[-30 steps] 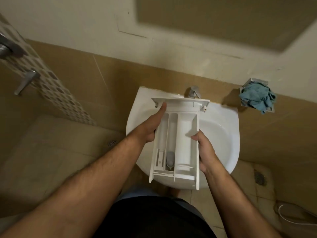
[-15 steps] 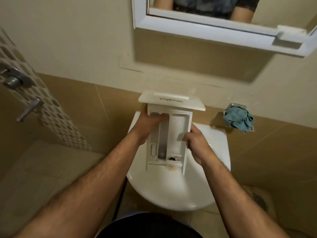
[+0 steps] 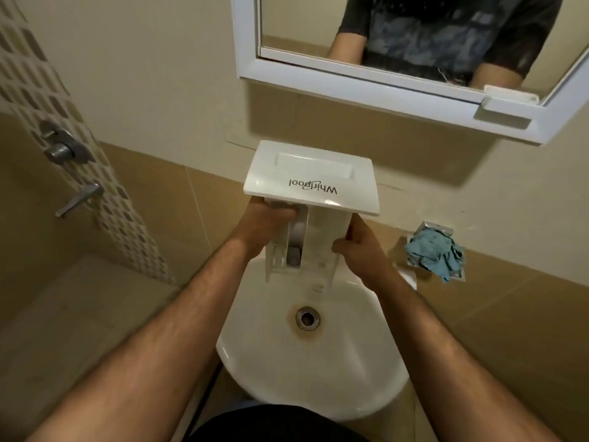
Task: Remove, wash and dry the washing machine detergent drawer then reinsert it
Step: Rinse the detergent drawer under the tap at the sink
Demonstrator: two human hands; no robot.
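The white detergent drawer [image 3: 318,237] stands nearly upright over the back of the white sink [image 3: 350,362]. Its front panel faces up, with the brand name upside down to me. My left hand [image 3: 264,228] grips the drawer's left wall, thumb curled into a compartment. My right hand [image 3: 357,250] grips its right wall. The drawer's open compartments face me, and a grey siphon cap shows near its lower end. The drawer hides the tap.
A blue cloth [image 3: 435,255] sits in a metal wall holder right of the sink. A white-framed mirror [image 3: 414,59] hangs above. Shower valve handles [image 3: 63,148] are on the tiled wall at left. The sink drain [image 3: 307,318] is open.
Both hands have tipped the drawer from lying flat over the sink to nearly upright, lifting its front panel up and away. My view has risen, showing the mirror.
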